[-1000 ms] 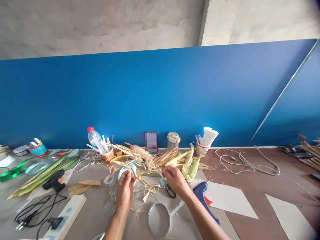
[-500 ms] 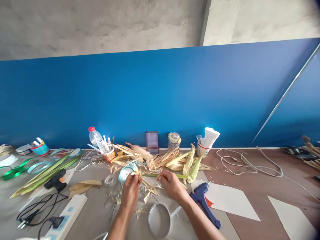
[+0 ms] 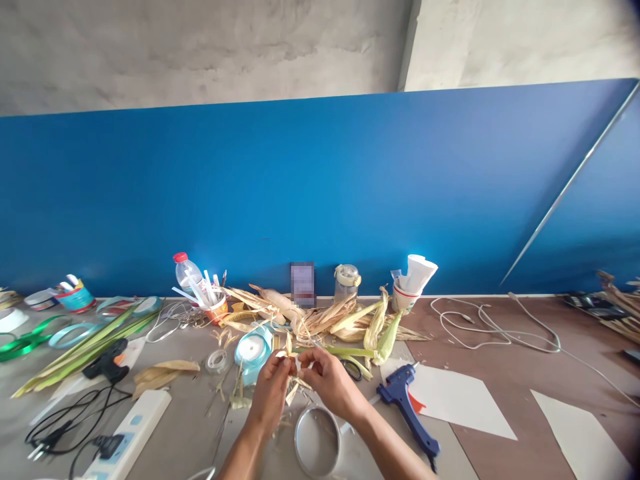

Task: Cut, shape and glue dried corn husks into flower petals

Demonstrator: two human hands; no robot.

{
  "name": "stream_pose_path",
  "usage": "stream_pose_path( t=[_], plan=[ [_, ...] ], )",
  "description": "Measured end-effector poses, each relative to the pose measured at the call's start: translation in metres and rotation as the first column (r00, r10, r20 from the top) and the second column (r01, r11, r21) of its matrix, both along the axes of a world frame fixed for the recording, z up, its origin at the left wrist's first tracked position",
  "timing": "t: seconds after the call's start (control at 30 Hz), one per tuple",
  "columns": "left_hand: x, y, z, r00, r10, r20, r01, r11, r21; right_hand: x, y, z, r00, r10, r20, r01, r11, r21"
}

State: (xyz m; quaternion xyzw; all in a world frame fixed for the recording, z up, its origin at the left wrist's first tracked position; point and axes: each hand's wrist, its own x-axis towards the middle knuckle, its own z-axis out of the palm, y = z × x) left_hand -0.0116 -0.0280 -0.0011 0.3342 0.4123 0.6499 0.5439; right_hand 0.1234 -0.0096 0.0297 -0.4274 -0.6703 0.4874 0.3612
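Observation:
My left hand [image 3: 271, 392] pinches a small pale piece of corn husk [image 3: 289, 347], whose tip sticks up above the fingers. Close beside it, my right hand [image 3: 327, 381] has its fingertips pinched together against the left fingers; what lies between them is too small to make out. Behind both hands is a heap of dry corn husks [image 3: 345, 319], with greener husks [image 3: 387, 339] at its right end. A roll of light blue ribbon [image 3: 253, 347] lies just left of the hands. Below them stands a round metal ring [image 3: 317, 441].
A blue glue gun [image 3: 407, 410] lies on white paper [image 3: 470, 400] at right. Partly hidden scissors [image 3: 353, 369] sit behind my right hand. At left are a power strip [image 3: 131, 437], a black glue gun [image 3: 107, 361] and green leaves [image 3: 75, 353]. A bottle [image 3: 188, 272] and jar [image 3: 347, 285] stand by the blue partition.
My right hand has moved left to meet my left hand, uncovering a scissors handle behind it. The left hand has shifted slightly right, still holding the husk piece.

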Motion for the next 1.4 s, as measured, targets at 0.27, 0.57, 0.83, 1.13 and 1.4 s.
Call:
stream_pose_path(
  t=[0.27,0.57,0.83,1.13,1.4],
  plan=[
    [0.004,-0.006,0.005,0.946,-0.251,-0.204,0.259,0.966,0.015,0.002,0.000,0.006,0.996,-0.024,-0.081,0.027,0.999,0.034],
    [-0.010,-0.001,0.003,0.923,-0.258,-0.284,0.270,0.963,0.001,0.041,0.017,0.029,0.988,-0.115,-0.108,0.111,0.993,-0.041],
    [-0.016,0.008,-0.005,0.940,0.042,-0.340,-0.040,0.999,0.013,0.046,-0.008,0.042,0.934,0.354,0.058,-0.328,0.908,-0.260],
    [-0.027,0.016,-0.020,0.911,0.230,-0.343,-0.218,0.973,0.073,0.091,-0.005,0.046,0.877,0.309,-0.367,-0.403,0.891,-0.212],
    [-0.019,0.011,-0.023,0.849,0.192,-0.492,-0.232,0.972,-0.021,0.057,-0.005,0.033,0.806,0.546,-0.226,-0.590,0.763,-0.262]
  ],
)
